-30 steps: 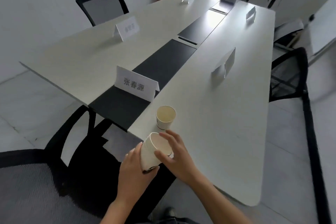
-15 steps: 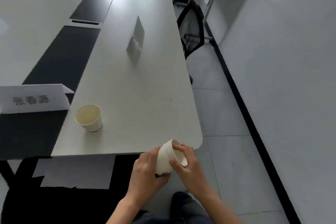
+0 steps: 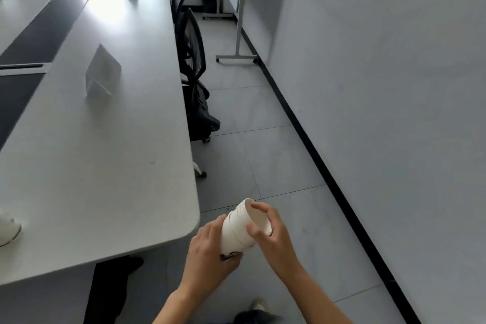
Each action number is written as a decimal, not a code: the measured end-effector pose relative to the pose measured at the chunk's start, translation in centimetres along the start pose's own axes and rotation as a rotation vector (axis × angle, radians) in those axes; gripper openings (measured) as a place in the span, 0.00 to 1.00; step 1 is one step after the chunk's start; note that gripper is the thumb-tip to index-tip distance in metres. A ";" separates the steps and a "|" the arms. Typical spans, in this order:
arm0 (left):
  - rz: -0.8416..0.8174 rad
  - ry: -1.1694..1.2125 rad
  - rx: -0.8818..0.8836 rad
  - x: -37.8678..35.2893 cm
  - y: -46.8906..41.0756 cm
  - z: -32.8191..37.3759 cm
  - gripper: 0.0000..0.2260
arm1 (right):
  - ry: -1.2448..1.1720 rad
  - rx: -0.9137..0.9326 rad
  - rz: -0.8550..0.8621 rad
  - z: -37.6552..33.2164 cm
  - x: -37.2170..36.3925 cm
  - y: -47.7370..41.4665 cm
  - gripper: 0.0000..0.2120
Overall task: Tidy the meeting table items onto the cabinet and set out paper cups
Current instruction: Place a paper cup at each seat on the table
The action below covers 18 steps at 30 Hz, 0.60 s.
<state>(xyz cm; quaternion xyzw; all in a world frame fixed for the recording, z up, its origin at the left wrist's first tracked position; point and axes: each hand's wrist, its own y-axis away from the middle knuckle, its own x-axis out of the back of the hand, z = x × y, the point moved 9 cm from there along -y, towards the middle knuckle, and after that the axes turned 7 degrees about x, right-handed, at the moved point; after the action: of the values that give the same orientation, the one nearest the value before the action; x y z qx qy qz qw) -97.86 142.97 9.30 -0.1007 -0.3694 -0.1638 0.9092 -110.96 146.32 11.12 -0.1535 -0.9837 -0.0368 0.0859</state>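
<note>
Low in the frame's centre, just off the desk (image 3: 105, 166) corner and above the floor, the left grip (image 3: 207, 266) wraps the base of a nested stack of paper cups (image 3: 238, 229) while the right grip (image 3: 273, 239) pinches its top rim. The thin, smooth, tapered paper looks light and probably crushes easily, so it is best held gently by the stiffer rolled rim.

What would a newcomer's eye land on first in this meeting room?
The stack of paper cups, held over the floor just off the near corner of the long white table: the left hand grips its base and the right hand pinches the top rim. On that table stands a folded name card, and a black mesh chair sits at its right edge.
</note>
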 end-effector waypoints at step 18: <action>-0.229 -0.256 -0.142 -11.4 -10.6 8.4 0.40 | 0.067 -0.125 -0.188 3.6 12.9 -8.4 0.27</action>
<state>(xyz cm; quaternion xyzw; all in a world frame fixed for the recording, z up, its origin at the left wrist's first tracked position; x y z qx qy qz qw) -114.86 138.21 7.90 -0.1418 -0.4787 -0.2779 0.8207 -126.21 142.55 9.48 -0.0642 -0.9862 -0.1109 0.1051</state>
